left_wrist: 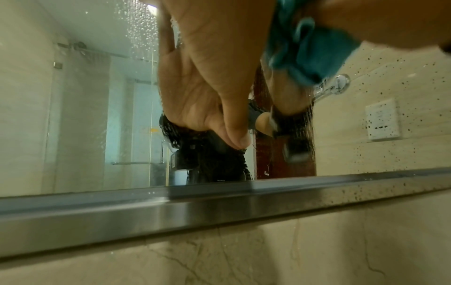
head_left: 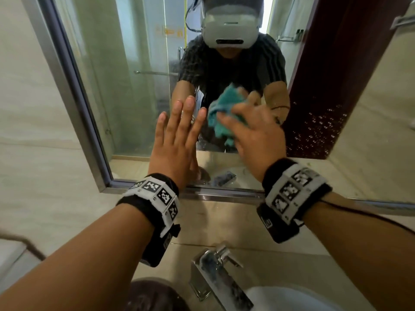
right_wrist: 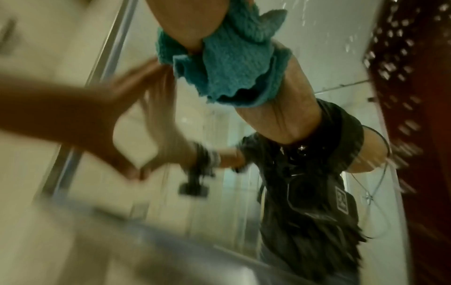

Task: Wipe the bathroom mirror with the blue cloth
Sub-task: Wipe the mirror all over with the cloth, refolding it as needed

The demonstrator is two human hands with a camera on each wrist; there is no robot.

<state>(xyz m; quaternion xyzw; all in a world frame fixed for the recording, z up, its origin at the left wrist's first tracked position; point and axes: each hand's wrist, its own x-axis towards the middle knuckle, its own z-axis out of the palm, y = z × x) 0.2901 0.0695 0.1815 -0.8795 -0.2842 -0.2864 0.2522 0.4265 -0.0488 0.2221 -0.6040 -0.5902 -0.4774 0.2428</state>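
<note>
The right hand [head_left: 253,126] presses a bunched blue cloth [head_left: 221,108] against the glass of the bathroom mirror [head_left: 125,90], fingers spread over the wad with folds hanging loose below the palm. The left hand [head_left: 179,140] lies flat on the glass just beside it, fingers straight and close together, holding nothing.

The main risk is that the bare left palm marks the glass it leans on, so that patch would need wiping again once the hand lifts. The cloth is crumpled rather than folded flat, so little of it probably meets the mirror; a stroke could leave streaks, or the loose folds could slip out from under the fingers. The water droplets [head_left: 323,126] on the mirror's right part show that side is not yet wiped, and dragging a damp wad through them may smear rather than dry.

Below the mirror runs a metal frame [left_wrist: 219,210], speckled at its right end in the left wrist view. A chrome faucet [head_left: 215,272] stands over the white basin [head_left: 292,297] directly under the forearms; a low stroke along the bottom edge could knock a wrist against it. The left hand itself blocks the cloth's path leftward.
</note>
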